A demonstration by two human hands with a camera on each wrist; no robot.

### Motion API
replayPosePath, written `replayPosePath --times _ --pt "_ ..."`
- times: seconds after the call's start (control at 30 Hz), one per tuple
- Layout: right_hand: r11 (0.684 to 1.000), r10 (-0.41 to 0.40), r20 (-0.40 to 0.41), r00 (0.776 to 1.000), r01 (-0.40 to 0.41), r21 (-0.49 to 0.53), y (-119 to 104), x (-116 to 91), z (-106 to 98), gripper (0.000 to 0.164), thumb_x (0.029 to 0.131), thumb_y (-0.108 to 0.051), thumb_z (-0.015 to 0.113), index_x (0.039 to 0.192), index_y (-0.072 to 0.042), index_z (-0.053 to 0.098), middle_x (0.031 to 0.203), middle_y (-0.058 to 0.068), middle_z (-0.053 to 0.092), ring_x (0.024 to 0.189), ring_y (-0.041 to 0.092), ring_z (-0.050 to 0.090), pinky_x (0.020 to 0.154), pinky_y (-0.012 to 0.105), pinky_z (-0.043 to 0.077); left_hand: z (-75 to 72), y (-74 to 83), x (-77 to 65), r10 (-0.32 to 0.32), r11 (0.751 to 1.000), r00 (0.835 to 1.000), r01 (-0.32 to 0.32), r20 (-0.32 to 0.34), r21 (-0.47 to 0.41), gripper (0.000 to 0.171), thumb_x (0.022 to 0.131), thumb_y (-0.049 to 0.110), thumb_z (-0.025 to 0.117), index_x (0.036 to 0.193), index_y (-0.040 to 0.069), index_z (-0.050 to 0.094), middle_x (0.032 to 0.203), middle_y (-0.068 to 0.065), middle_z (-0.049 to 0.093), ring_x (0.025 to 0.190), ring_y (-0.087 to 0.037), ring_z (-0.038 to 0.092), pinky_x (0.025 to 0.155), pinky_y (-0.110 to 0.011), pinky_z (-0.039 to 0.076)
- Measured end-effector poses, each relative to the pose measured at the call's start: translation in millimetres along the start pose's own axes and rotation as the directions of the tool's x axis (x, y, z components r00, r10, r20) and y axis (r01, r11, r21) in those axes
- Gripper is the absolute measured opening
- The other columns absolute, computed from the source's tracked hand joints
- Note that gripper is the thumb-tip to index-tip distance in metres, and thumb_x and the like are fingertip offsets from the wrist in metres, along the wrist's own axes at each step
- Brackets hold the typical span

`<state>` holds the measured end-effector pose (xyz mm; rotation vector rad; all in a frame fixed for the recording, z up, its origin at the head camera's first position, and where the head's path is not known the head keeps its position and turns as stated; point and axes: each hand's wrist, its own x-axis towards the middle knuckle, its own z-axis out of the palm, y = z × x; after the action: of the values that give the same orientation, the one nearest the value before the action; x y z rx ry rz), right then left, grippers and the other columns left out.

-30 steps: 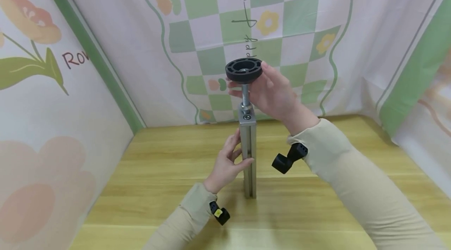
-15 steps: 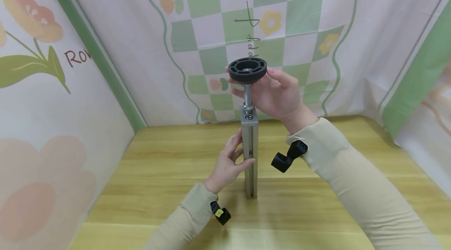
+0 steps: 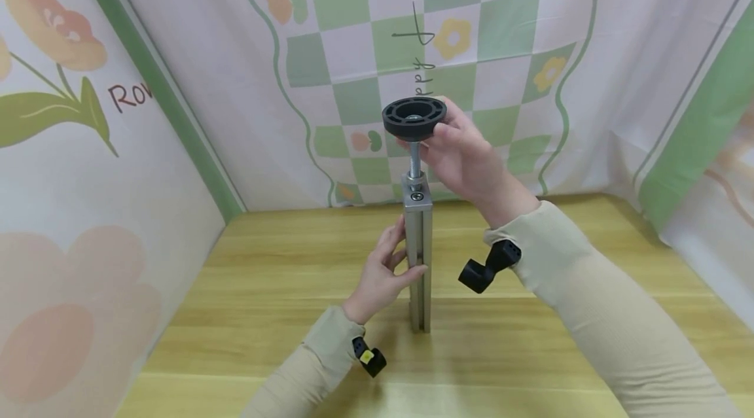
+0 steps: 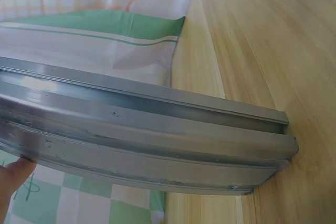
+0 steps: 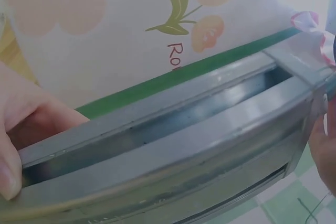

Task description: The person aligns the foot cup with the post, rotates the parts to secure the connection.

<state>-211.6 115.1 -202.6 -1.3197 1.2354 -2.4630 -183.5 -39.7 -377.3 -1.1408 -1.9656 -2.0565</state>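
Observation:
An aluminium extrusion profile [image 3: 419, 241] stands upright on the wooden table [image 3: 283, 261], its slots facing outward. From the capped top rises a threaded bolt [image 3: 415, 159] with a nut low on it, carrying a black round levelling foot [image 3: 414, 130] with its ribbed face up. My left hand [image 3: 381, 280] grips the profile around mid-height, thumb across the near side; one fingertip [image 4: 18, 174] shows in the left wrist view. My right hand [image 3: 468, 159] holds the foot's right rim, thumb in front and fingers behind, partly hidden. In the right wrist view the profile [image 5: 173, 140] runs between both hands.
Printed cloth hangs behind the table, with a green checked panel [image 3: 391, 45] in it. Another cloth with flowers [image 3: 53, 25] covers the left side. A small black camera mount [image 3: 485, 267] sticks out from the right cuff, another [image 3: 370, 358] from the left.
My right hand's thumb has shifted from the foot's right side to its near rim, and its fingers have drawn back behind the foot. My left hand keeps its place on the profile.

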Motion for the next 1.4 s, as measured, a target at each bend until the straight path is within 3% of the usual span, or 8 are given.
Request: replayPosePath --times 0.37,0.5,0.6,0.83,1.03,1.13,1.3,1.4 --pt "0.968 -0.080 -0.248 0.965 0.017 -0.249 1 -4 19 0.047 0.075 -0.021 0.081 0.108 -0.014 0.049 0.105 0.000 0.061 0.099 0.012 0.057 0.097 0.022 0.044 -2.0 0.9 -0.5 -0.005 1.000 1.000 0.005 -0.001 -0.020 0.094 0.084 -0.012 0.062 0.148 0.043 0.020 0.142 -0.020 0.030 0.133 -0.028 0.034 0.104 -0.050 0.040" --pt "0.945 -0.107 -0.310 0.945 0.000 -0.326 1 -4 28 0.036 0.080 -0.005 0.070 0.105 -0.017 0.047 0.103 -0.002 0.061 0.096 0.011 0.058 0.091 0.021 0.047 -2.8 1.0 -0.6 0.006 1.000 1.000 -0.006 0.001 -0.020 0.094 0.084 -0.012 0.061 0.147 0.045 0.020 0.141 -0.021 0.030 0.133 -0.032 0.034 0.105 -0.050 0.040" --pt "0.909 -0.140 -0.365 0.920 -0.026 -0.415 0 -4 36 0.037 0.078 0.007 0.061 0.103 -0.017 0.046 0.101 -0.002 0.059 0.093 0.011 0.058 0.085 0.020 0.048 -3.4 0.3 -0.5 0.021 1.000 1.000 -0.021 0.000 -0.013 0.096 0.084 -0.013 0.061 0.145 0.047 0.019 0.141 -0.022 0.030 0.132 -0.034 0.034 0.105 -0.047 0.040" --pt "0.789 -0.282 -0.435 0.855 -0.051 -0.612 1 -3 48 0.042 0.076 0.007 0.070 0.102 -0.014 0.045 0.104 0.000 0.059 0.099 0.016 0.058 0.100 0.025 0.045 -4.4 -0.1 0.5 0.037 0.999 0.999 -0.037 -0.003 0.002 0.094 0.083 -0.014 0.061 0.152 0.029 0.014 0.140 -0.023 0.031 0.130 -0.030 0.036 0.104 -0.035 0.043" --pt "0.746 -0.356 -0.434 0.827 -0.027 -0.665 3 -2 51 0.052 0.071 0.011 0.074 0.103 -0.015 0.042 0.099 0.000 0.057 0.092 0.015 0.058 0.097 0.028 0.047 -4.7 0.1 0.1 0.034 0.999 0.999 -0.034 0.001 -0.005 0.099 0.083 -0.013 0.062 0.143 0.053 0.019 0.140 -0.022 0.031 0.131 -0.026 0.036 0.103 -0.051 0.041" --pt "0.767 -0.335 -0.408 0.849 -0.006 -0.642 2 -1 49 0.057 0.072 0.012 0.072 0.111 -0.014 0.040 0.097 0.000 0.057 0.090 0.014 0.058 0.095 0.026 0.048 -4.7 0.8 -0.4 0.026 1.000 1.000 -0.026 -0.001 -0.005 0.098 0.083 -0.013 0.062 0.144 0.051 0.020 0.141 -0.021 0.030 0.131 -0.024 0.036 0.103 -0.051 0.041" --pt "0.925 -0.101 -0.300 0.948 -0.021 -0.379 -5 -1 33 0.049 0.084 -0.008 0.063 0.125 -0.011 0.037 0.113 0.007 0.053 0.102 0.014 0.056 0.095 0.022 0.046 -4.0 0.3 -1.0 0.023 1.000 1.000 -0.023 -0.001 -0.004 0.098 0.082 -0.013 0.063 0.145 0.049 0.021 0.141 -0.021 0.031 0.130 -0.025 0.037 0.103 -0.049 0.042" --pt "0.981 0.031 -0.208 0.978 -0.070 -0.183 -8 -1 19 0.046 0.090 -0.025 0.060 0.128 -0.009 0.039 0.123 0.011 0.049 0.111 0.017 0.052 0.098 0.024 0.044 -3.0 -0.2 -0.8 0.013 1.000 1.000 -0.013 0.014 -0.010 0.094 0.083 -0.011 0.064 0.145 0.047 0.022 0.142 -0.020 0.031 0.129 -0.023 0.037 0.104 -0.046 0.042"
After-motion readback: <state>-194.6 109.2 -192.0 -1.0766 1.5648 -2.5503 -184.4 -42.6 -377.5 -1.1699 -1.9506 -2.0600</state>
